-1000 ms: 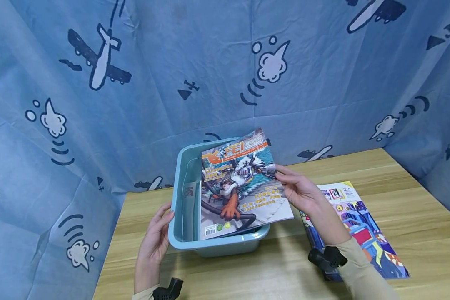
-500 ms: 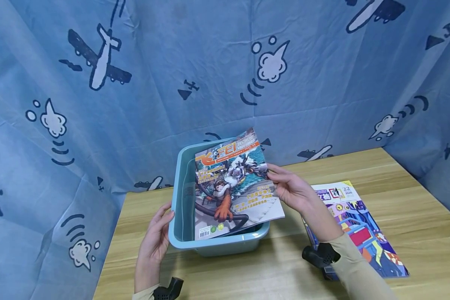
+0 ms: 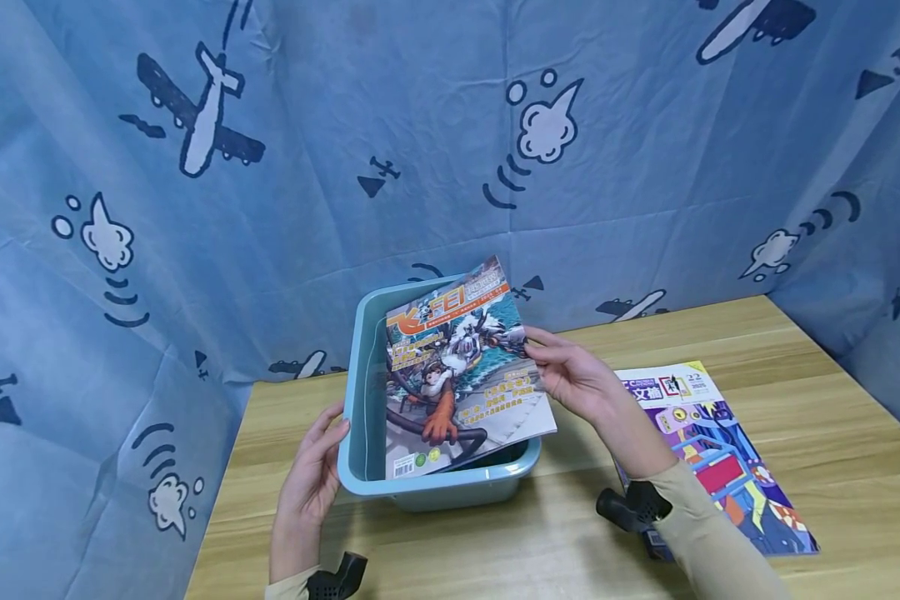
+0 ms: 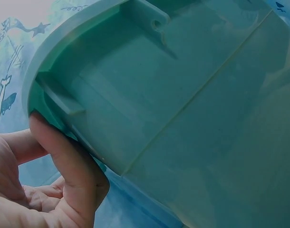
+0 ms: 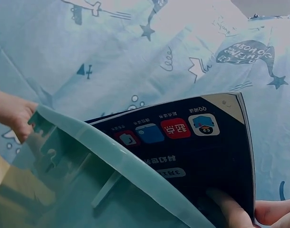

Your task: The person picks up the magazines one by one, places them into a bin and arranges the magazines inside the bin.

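Observation:
A blue-green plastic tub (image 3: 450, 483) stands on the table, its underside and ribs showing in the left wrist view. My left hand (image 3: 311, 467) grips its left rim, with bent fingers (image 4: 69, 161) under the lip. Over the tub's opening a magazine (image 3: 457, 375) with an orange-gloved figure on its cover lies tilted, partly inside. My right hand (image 3: 573, 375) pinches this magazine by its right edge. From below, the right wrist view shows the magazine's dark back cover (image 5: 183, 156) above the tub's rim. What lies beneath the magazine in the tub is hidden.
A second, colourful magazine (image 3: 727, 467) lies on the table to the right, partly under my right forearm. Blue curtain (image 3: 435, 167) with plane prints hangs behind and at both sides of the wooden table (image 3: 555, 533).
My right hand has moved left with the magazine, bringing it further over the tub. The left hand and the tub stay in place.

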`<state>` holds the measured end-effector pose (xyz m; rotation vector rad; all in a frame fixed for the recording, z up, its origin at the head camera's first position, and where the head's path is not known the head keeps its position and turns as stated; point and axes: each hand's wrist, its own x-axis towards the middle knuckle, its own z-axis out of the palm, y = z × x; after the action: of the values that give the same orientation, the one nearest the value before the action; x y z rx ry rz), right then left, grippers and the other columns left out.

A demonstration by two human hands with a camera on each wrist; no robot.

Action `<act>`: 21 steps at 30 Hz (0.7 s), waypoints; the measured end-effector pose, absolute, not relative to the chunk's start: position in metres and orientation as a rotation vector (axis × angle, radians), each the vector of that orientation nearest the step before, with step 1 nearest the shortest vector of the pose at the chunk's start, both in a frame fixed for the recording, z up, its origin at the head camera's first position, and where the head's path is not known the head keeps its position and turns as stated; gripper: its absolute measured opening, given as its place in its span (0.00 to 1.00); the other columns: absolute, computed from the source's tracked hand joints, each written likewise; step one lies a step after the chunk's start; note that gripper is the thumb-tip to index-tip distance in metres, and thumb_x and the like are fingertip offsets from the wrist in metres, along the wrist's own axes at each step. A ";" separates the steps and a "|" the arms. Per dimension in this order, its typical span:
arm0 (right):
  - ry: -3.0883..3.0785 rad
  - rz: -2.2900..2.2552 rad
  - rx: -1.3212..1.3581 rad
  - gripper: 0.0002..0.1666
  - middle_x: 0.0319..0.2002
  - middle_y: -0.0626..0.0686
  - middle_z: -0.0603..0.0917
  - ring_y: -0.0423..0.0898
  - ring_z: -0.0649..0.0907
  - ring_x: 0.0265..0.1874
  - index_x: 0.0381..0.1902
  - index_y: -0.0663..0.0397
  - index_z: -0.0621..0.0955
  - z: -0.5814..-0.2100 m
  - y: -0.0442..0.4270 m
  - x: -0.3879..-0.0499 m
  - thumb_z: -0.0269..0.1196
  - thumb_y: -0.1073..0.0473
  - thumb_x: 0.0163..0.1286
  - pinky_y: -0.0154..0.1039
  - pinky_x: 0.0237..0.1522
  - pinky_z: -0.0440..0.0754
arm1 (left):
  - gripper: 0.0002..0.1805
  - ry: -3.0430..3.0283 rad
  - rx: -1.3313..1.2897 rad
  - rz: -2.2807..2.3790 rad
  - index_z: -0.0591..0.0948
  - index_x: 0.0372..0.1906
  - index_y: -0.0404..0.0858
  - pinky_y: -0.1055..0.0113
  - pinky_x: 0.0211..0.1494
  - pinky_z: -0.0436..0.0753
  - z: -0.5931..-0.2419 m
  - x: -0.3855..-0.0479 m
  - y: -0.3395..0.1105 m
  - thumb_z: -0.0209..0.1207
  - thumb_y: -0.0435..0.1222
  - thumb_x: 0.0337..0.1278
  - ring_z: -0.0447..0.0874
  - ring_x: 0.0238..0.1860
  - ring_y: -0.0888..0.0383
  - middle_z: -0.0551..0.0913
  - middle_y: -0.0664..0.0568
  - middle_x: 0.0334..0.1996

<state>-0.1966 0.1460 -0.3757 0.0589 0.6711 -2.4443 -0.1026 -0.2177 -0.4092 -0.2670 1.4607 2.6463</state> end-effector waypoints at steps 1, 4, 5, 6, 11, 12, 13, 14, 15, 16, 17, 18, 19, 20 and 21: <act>0.672 -2.440 0.066 0.43 0.53 0.62 0.82 0.54 0.87 0.50 0.84 0.53 0.39 -0.375 0.145 -0.197 0.43 0.74 0.82 0.43 0.57 0.88 | 0.15 1.465 -0.262 2.645 0.72 0.63 0.38 0.66 0.52 0.88 -0.409 -0.103 -0.218 0.51 0.28 0.78 0.91 0.46 0.55 0.85 0.45 0.50; 0.692 -2.434 0.088 0.43 0.53 0.62 0.81 0.55 0.87 0.49 0.84 0.52 0.40 -0.374 0.143 -0.199 0.44 0.73 0.82 0.44 0.58 0.88 | 0.15 1.467 -0.248 2.646 0.71 0.63 0.38 0.66 0.52 0.88 -0.409 -0.103 -0.217 0.51 0.28 0.78 0.91 0.46 0.55 0.85 0.45 0.49; 0.690 -2.435 0.098 0.42 0.53 0.62 0.82 0.55 0.87 0.49 0.85 0.52 0.40 -0.374 0.142 -0.200 0.43 0.73 0.82 0.44 0.58 0.88 | 0.15 1.468 -0.240 2.646 0.71 0.63 0.38 0.66 0.52 0.88 -0.409 -0.103 -0.217 0.51 0.28 0.78 0.91 0.46 0.55 0.85 0.45 0.49; 0.690 -2.436 0.100 0.42 0.52 0.62 0.82 0.55 0.87 0.49 0.84 0.52 0.40 -0.374 0.142 -0.200 0.43 0.73 0.82 0.44 0.58 0.88 | 0.15 1.467 -0.234 2.648 0.71 0.63 0.38 0.66 0.52 0.87 -0.409 -0.103 -0.217 0.51 0.27 0.78 0.91 0.46 0.55 0.85 0.45 0.49; 0.717 -2.441 0.087 0.40 0.50 0.62 0.84 0.53 0.88 0.48 0.84 0.55 0.40 -0.374 0.139 -0.203 0.40 0.74 0.82 0.42 0.56 0.89 | 0.14 1.448 -0.220 2.658 0.73 0.62 0.39 0.65 0.52 0.87 -0.409 -0.103 -0.218 0.51 0.27 0.78 0.91 0.46 0.55 0.85 0.45 0.49; 0.731 -2.442 0.086 0.40 0.50 0.62 0.85 0.53 0.88 0.47 0.84 0.55 0.40 -0.374 0.138 -0.203 0.40 0.74 0.82 0.42 0.55 0.89 | 0.14 1.442 -0.221 2.660 0.74 0.62 0.39 0.65 0.52 0.87 -0.409 -0.102 -0.218 0.51 0.27 0.78 0.91 0.46 0.55 0.85 0.45 0.49; 0.743 -2.443 0.091 0.40 0.49 0.62 0.85 0.53 0.88 0.47 0.84 0.56 0.40 -0.373 0.138 -0.203 0.40 0.74 0.82 0.42 0.54 0.89 | 0.14 1.438 -0.220 2.660 0.74 0.62 0.39 0.65 0.52 0.87 -0.409 -0.102 -0.218 0.51 0.27 0.78 0.91 0.46 0.55 0.85 0.45 0.49; 0.753 -2.444 0.099 0.40 0.48 0.62 0.85 0.53 0.88 0.46 0.84 0.56 0.41 -0.373 0.137 -0.204 0.41 0.74 0.82 0.42 0.53 0.90 | 0.14 1.435 -0.222 2.661 0.74 0.61 0.39 0.65 0.53 0.87 -0.409 -0.102 -0.218 0.51 0.27 0.78 0.91 0.46 0.54 0.85 0.45 0.49; 0.760 -2.444 0.100 0.40 0.48 0.62 0.86 0.53 0.89 0.46 0.84 0.56 0.40 -0.373 0.136 -0.204 0.41 0.74 0.82 0.42 0.54 0.90 | 0.14 1.435 -0.228 2.659 0.74 0.61 0.40 0.65 0.53 0.87 -0.409 -0.102 -0.218 0.51 0.28 0.78 0.91 0.46 0.54 0.85 0.45 0.49; 0.775 -2.442 0.099 0.40 0.48 0.62 0.86 0.52 0.89 0.46 0.84 0.57 0.41 -0.372 0.135 -0.204 0.41 0.75 0.82 0.42 0.54 0.90 | 0.14 1.437 -0.235 2.657 0.74 0.61 0.40 0.65 0.53 0.87 -0.409 -0.103 -0.218 0.51 0.28 0.79 0.91 0.47 0.55 0.85 0.46 0.50; 0.788 -2.439 0.101 0.40 0.48 0.61 0.86 0.52 0.89 0.45 0.84 0.57 0.41 -0.372 0.134 -0.204 0.42 0.75 0.82 0.42 0.53 0.90 | 0.14 1.439 -0.246 2.654 0.74 0.61 0.40 0.64 0.53 0.87 -0.409 -0.103 -0.219 0.51 0.28 0.79 0.91 0.47 0.55 0.86 0.46 0.50; 0.800 -2.436 0.102 0.40 0.48 0.61 0.86 0.52 0.89 0.45 0.84 0.57 0.41 -0.371 0.134 -0.204 0.42 0.75 0.82 0.42 0.53 0.90 | 0.14 1.443 -0.259 2.651 0.74 0.61 0.40 0.64 0.53 0.87 -0.409 -0.103 -0.219 0.52 0.28 0.79 0.91 0.47 0.54 0.86 0.46 0.50; 0.813 -2.432 0.100 0.40 0.48 0.61 0.86 0.52 0.89 0.46 0.84 0.58 0.42 -0.371 0.133 -0.204 0.42 0.75 0.82 0.41 0.53 0.90 | 0.13 1.447 -0.272 2.648 0.74 0.61 0.41 0.64 0.53 0.87 -0.408 -0.103 -0.218 0.52 0.29 0.79 0.91 0.47 0.54 0.86 0.46 0.50; 0.825 -2.428 0.090 0.40 0.48 0.61 0.86 0.52 0.89 0.46 0.84 0.58 0.41 -0.370 0.132 -0.203 0.43 0.75 0.81 0.42 0.53 0.90 | 0.13 1.449 -0.284 2.645 0.74 0.61 0.41 0.64 0.53 0.87 -0.408 -0.103 -0.218 0.52 0.29 0.79 0.91 0.47 0.54 0.86 0.46 0.50; 0.840 -2.422 0.084 0.40 0.48 0.60 0.85 0.52 0.89 0.46 0.84 0.58 0.41 -0.369 0.131 -0.203 0.43 0.74 0.81 0.42 0.53 0.90 | 0.13 1.451 -0.292 2.642 0.74 0.61 0.41 0.64 0.53 0.87 -0.408 -0.103 -0.218 0.52 0.29 0.79 0.91 0.47 0.54 0.86 0.47 0.50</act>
<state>-0.2032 0.1309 -0.3693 0.0838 0.8401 -2.4221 -0.1026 -0.2184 -0.4081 -0.2921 1.4509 2.6422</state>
